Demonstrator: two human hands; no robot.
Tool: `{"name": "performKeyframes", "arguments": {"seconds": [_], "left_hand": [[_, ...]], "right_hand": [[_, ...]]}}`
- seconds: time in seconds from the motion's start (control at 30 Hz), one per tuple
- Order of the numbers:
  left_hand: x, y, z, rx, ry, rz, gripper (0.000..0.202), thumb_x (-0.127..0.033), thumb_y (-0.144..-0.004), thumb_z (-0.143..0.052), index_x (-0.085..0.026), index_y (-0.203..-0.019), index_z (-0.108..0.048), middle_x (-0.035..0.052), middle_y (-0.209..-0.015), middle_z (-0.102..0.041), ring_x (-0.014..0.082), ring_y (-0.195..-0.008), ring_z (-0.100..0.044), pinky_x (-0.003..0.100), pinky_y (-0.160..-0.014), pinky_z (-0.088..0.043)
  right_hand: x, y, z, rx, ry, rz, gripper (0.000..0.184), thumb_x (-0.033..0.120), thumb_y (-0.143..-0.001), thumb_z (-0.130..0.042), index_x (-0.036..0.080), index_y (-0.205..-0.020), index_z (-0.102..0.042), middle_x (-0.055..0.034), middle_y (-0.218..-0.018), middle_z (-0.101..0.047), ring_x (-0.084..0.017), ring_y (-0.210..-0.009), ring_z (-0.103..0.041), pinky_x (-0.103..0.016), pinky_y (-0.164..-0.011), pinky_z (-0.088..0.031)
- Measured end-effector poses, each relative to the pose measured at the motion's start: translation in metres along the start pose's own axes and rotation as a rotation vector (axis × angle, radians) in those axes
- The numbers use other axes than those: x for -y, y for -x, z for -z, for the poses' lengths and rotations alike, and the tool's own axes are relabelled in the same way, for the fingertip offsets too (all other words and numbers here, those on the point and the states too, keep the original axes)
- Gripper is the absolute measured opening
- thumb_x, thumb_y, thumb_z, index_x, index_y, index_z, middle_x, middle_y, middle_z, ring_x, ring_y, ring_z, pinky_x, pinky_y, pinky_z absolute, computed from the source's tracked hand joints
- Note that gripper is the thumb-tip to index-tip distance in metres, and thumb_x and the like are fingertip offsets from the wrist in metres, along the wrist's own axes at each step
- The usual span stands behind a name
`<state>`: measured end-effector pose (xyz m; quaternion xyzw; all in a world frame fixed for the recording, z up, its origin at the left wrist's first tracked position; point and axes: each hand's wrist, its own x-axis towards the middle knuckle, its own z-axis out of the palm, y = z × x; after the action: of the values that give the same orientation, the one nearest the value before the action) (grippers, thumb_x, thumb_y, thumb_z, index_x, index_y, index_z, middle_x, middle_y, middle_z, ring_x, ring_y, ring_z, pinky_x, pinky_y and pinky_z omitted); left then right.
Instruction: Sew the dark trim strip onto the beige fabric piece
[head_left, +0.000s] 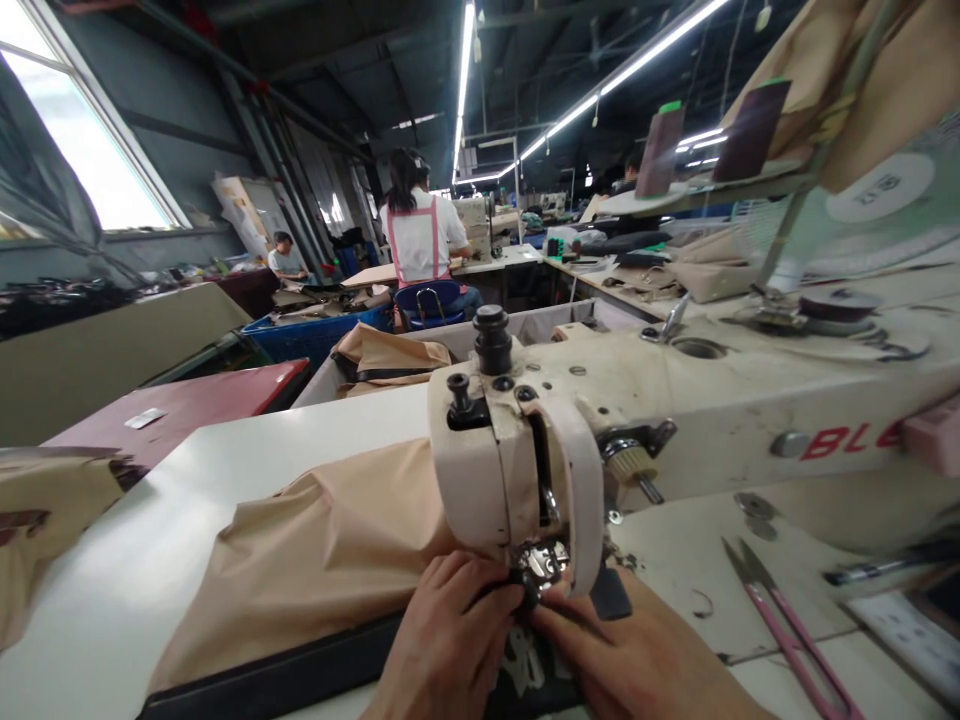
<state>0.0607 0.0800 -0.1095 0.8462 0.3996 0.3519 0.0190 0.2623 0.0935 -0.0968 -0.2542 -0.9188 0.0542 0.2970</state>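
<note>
A cream sewing machine (480,480) stands before me, its head above both hands. Under it lies a tan piece of fabric (322,540) with a black strip (292,665) along its near edge. My left hand (457,625) pinches a small dark part of the black strip just in front of the metal presser foot (544,562). Close on the other side, my right hand (622,640) has its thumb and fingers together at the same dark edge, partly hidden behind the machine's white guard (581,490). The needle point cannot be made out.
Pink-handled scissors (787,630) lie open on the right of the machine bed. Thread cones (660,150) stand on a rack behind. A red panel (255,395) adjoins the white table (225,460) at left. A person (420,230) sits ahead with their back to me.
</note>
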Motion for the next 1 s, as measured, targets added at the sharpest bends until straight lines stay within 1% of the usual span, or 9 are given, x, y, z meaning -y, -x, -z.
{"name": "performKeyframes", "arguments": {"seconds": [0.1,0.17,0.43,0.57,0.63,0.73,0.8,0.87,1.0], "left_hand": [[-0.002,0.002,0.000,-0.009,0.118,0.170,0.018,-0.015,-0.089,-0.046,-0.022,-0.099,-0.060,0.0037,-0.097,-0.063,0.0171,-0.091,-0.056,0.030,-0.081,-0.048],[-0.005,0.000,0.001,-0.002,0.167,0.231,0.017,-0.016,-0.090,-0.045,-0.022,-0.096,-0.060,0.0034,-0.096,-0.063,0.0164,-0.089,-0.056,0.029,-0.080,-0.048],[-0.002,0.001,0.000,0.059,-0.040,0.048,0.020,-0.015,-0.087,-0.044,-0.021,-0.094,-0.061,0.0051,-0.097,-0.064,0.0194,-0.091,-0.057,0.032,-0.077,-0.049],[0.001,-0.005,0.003,0.117,-0.169,-0.046,0.015,-0.018,-0.087,-0.047,-0.020,-0.090,-0.061,0.0047,-0.097,-0.066,0.0192,-0.089,-0.060,0.029,-0.073,-0.051],[0.000,-0.009,0.004,0.102,-0.223,-0.133,0.020,-0.020,-0.090,-0.041,-0.018,-0.089,-0.061,0.0049,-0.094,-0.068,0.0193,-0.084,-0.062,0.030,-0.073,-0.052],[-0.002,-0.013,0.003,0.016,-0.329,-0.242,0.033,-0.018,-0.094,-0.029,-0.015,-0.087,-0.061,0.0056,-0.081,-0.069,0.0185,-0.071,-0.063,0.033,-0.071,-0.052],[-0.001,-0.010,0.002,0.034,-0.318,-0.201,0.033,-0.019,-0.094,-0.029,-0.015,-0.089,-0.061,0.0065,-0.083,-0.069,0.0195,-0.072,-0.064,0.034,-0.071,-0.053],[0.003,-0.004,0.001,0.112,-0.271,-0.150,0.026,-0.018,-0.092,-0.035,-0.015,-0.100,-0.059,0.0077,-0.093,-0.069,0.0206,-0.083,-0.064,0.035,-0.075,-0.053],[0.008,0.010,0.003,0.171,-0.323,-0.178,0.031,-0.017,-0.091,-0.039,-0.013,-0.119,-0.052,0.0102,-0.104,-0.067,0.0200,-0.093,-0.062,0.031,-0.078,-0.054]], "right_hand": [[0.002,0.001,0.007,0.021,-0.045,-0.036,0.034,0.004,-0.082,-0.046,0.015,-0.110,-0.062,-0.0099,-0.102,-0.067,-0.024,-0.098,-0.059,-0.040,-0.087,-0.050],[0.002,0.001,0.009,0.011,-0.063,-0.047,0.034,0.003,-0.081,-0.046,0.015,-0.109,-0.062,-0.0101,-0.101,-0.067,-0.023,-0.099,-0.058,-0.038,-0.087,-0.049],[-0.008,0.008,-0.014,-0.097,0.058,0.015,0.025,0.008,-0.085,-0.045,0.017,-0.099,-0.063,-0.0087,-0.088,-0.068,-0.022,-0.085,-0.062,-0.035,-0.079,-0.052],[-0.012,0.009,-0.013,-0.104,0.086,0.057,0.021,0.012,-0.088,-0.047,0.017,-0.101,-0.062,-0.0086,-0.089,-0.068,-0.022,-0.085,-0.061,-0.036,-0.078,-0.052],[-0.013,0.010,-0.013,-0.083,0.091,0.070,0.020,0.013,-0.090,-0.047,0.017,-0.103,-0.062,-0.0089,-0.092,-0.068,-0.022,-0.088,-0.061,-0.036,-0.079,-0.052],[-0.016,0.011,-0.018,-0.066,0.087,0.057,0.017,0.016,-0.091,-0.048,0.018,-0.099,-0.062,-0.0070,-0.089,-0.068,-0.021,-0.085,-0.061,-0.033,-0.075,-0.052],[-0.016,0.012,-0.020,-0.064,0.085,0.041,0.017,0.015,-0.090,-0.048,0.019,-0.097,-0.063,-0.0060,-0.087,-0.067,-0.021,-0.082,-0.062,-0.031,-0.073,-0.053],[-0.014,0.011,-0.018,-0.062,0.079,0.028,0.019,0.013,-0.088,-0.048,0.019,-0.099,-0.062,-0.0067,-0.087,-0.067,-0.022,-0.083,-0.061,-0.032,-0.074,-0.052],[-0.005,0.006,-0.006,-0.034,0.035,-0.004,0.026,0.009,-0.082,-0.047,0.017,-0.101,-0.062,-0.0097,-0.087,-0.066,-0.024,-0.085,-0.060,-0.035,-0.077,-0.051]]}}
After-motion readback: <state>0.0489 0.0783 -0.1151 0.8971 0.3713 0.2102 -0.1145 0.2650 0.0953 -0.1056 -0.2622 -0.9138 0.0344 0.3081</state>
